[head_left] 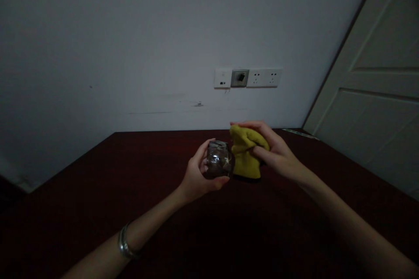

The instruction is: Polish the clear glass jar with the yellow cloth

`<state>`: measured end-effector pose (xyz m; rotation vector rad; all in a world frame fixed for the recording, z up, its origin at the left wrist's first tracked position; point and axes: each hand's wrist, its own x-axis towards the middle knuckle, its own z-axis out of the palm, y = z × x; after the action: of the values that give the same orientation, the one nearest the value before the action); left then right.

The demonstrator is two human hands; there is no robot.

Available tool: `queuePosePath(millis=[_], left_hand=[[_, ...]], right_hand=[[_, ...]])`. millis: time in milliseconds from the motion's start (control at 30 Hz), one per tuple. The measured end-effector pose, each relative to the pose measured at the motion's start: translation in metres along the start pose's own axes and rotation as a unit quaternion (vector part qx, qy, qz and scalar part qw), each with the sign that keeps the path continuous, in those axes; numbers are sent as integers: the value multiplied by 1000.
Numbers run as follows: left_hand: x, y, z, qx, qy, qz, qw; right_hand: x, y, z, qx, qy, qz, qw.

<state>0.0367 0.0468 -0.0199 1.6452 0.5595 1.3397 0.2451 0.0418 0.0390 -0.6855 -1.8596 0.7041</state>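
Observation:
My left hand [196, 174] is wrapped around a small clear glass [219, 160], holding it tipped above the dark red table [98, 183]. My right hand [275, 148] grips a bunched yellow cloth [245, 152], which presses against the right side of the glass. Thumb and fingers of both hands are closed on what they hold. A silver bracelet [124, 244] sits on my left wrist.
A white wall stands behind the table with a row of sockets and a switch [248, 78]. A white panelled door [376, 87] is on the right. A thin light strip [299, 133] lies at the table's far right edge.

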Motion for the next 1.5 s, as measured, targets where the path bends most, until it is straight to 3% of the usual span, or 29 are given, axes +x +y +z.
queuePosePath(millis=[100,367,500,700,800,1167,1400,1500], left_hand=[[-1,-1,1,0,-7,24,1000],[-2,3,4,5,-9,42,999],[-3,3,6,1,-1,34,999],[-2,1,6,-3,4,29,1000],[-2,1,6,3,12,34,999],[-1,3,7,6,-28,61,998],[-3,6,4,62,-42,93,993],[-3,9,5,80,-43,99,991]], right_hand=[[-1,-5,7,-58,-45,-52,996],[0,-10,11,-125,-72,-156,977],[1,-12,14,-110,-79,-145,980],[3,-2,20,-110,41,-138,983],[3,2,21,-108,65,-139,982],[3,-10,9,-84,-39,-177,980],[5,-7,13,-101,14,-147,984],[4,-10,12,-93,-12,-156,983]])
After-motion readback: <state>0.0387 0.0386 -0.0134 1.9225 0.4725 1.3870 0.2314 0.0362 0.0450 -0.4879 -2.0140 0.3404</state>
